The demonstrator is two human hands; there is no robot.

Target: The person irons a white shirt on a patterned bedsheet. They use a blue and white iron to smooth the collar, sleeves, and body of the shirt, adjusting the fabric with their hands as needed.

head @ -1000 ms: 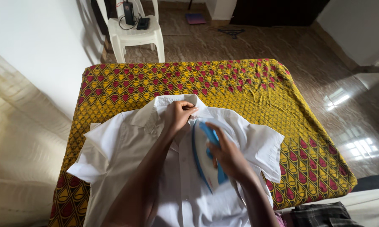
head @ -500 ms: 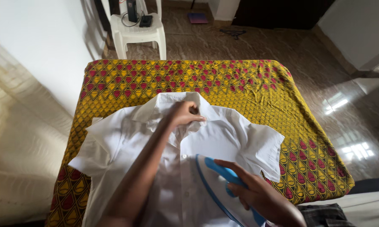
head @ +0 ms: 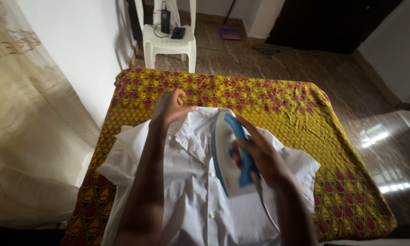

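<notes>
Shirt: a white short-sleeved shirt [head: 193, 182] lies spread face up on the bench, collar away from the person, button row running down the middle.
Iron: a white and blue steam iron [head: 230, 155] sits soleplate-down on the shirt's chest, just right of the buttons, nose pointing toward the collar.
Right hand: the right hand [head: 259, 157] is wrapped tight around the iron's blue handle, fingers closed over it; the iron lies directly under the palm.
Left hand: the left hand [head: 168, 107] is pinched shut on the collar edge, ahead and to the left of the iron; the shirt stretches from its fingertips back under the forearm.
Cord: a pale cord [head: 268, 209] trails from the iron's heel, behind the right hand, across the cloth.
Risk, scorch: I judge that a hot soleplate resting in one spot could mark the white fabric.
Risk, burn: the left hand sits near the iron's nose, so a forward push could reach its fingers.
Risk, crease: slack near the collar could be pressed into a fold.
Bench: a yellow and red patterned cloth [head: 277, 98] covers the bench beyond both hands.
Beyond: a white plastic chair [head: 168, 43] stands well past the left hand, with dark devices on its seat.
</notes>
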